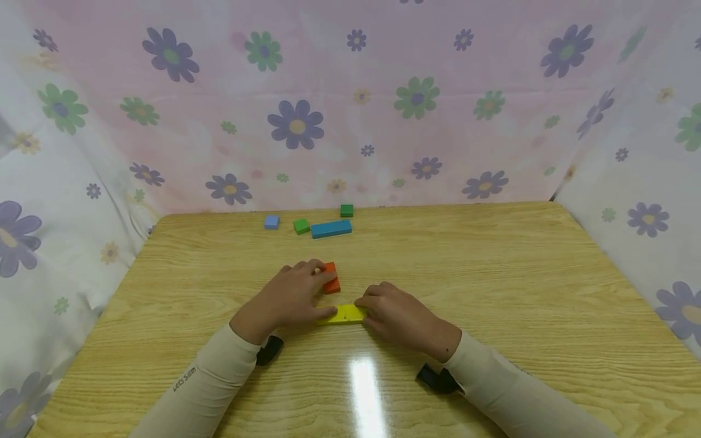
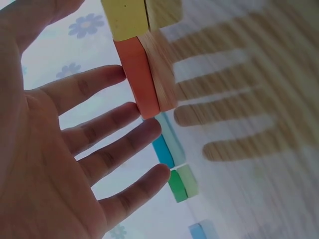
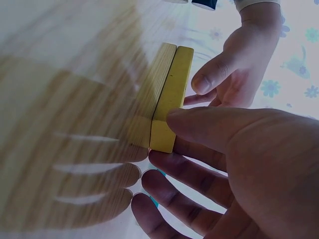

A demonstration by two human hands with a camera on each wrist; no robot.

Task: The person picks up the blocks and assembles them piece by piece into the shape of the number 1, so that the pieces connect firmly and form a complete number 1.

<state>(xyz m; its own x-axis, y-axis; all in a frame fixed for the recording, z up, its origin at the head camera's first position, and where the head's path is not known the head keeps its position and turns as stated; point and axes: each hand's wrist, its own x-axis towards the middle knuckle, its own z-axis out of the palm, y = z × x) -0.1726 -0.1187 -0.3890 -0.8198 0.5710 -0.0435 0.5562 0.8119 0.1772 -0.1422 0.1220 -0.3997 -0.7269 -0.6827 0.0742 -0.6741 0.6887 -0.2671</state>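
Wooden tabletop [image 1: 493, 261], right grip [image 1: 402, 317] narrow around yellow block [image 1: 348, 314], left grip [image 1: 290, 298] wide

The red block [image 2: 138, 79] is being touched by the left hand's [image 2: 47, 139] extended index finger. Above it in view, a yellow block [image 2: 125, 20] is being seen; below it, a blue block [image 2: 162, 151], a green block [image 2: 176, 185] and a second blue block [image 2: 197, 231] are being mirrored in the tabletop [image 2: 254, 194].

near block [image 1: 347, 314]: between left hand [image 1: 290, 297] and right hand [image 1: 400, 316]
middle block [image 1: 331, 285]: behind that, touching left hand
far blocks [image 1: 331, 229]: beyond both hands
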